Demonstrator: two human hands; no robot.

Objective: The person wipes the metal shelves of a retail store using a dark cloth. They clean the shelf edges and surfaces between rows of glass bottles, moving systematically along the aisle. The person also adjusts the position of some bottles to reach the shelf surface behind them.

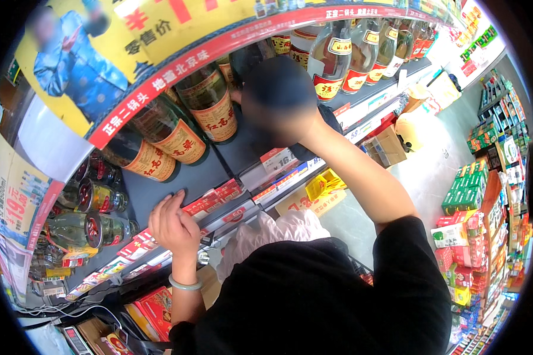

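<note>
My left hand (174,224) rests on the front price rail (213,197) of a dark grey shelf (160,195), fingers loosely bent, with a pale bangle (185,284) on the wrist. It holds nothing that I can see. Deeper over the shelf reaches my right hand (305,128), largely covered by a blurred patch. A dark cloth (331,119) shows around its wrist; its grip is hidden. To its left stand green glass bottles with orange labels, the nearest bottle (215,117) close to the blur. Clear bottles (331,66) with red and yellow labels stand to its right.
A yellow price banner (195,26) overhangs the bottles. Small jar-like bottles (102,228) crowd the left shelf end. Below are a white plastic bag (271,226), red boxes (157,310) and a cardboard box (384,146). Across the aisle floor (408,186) are stacked green cartons (466,188).
</note>
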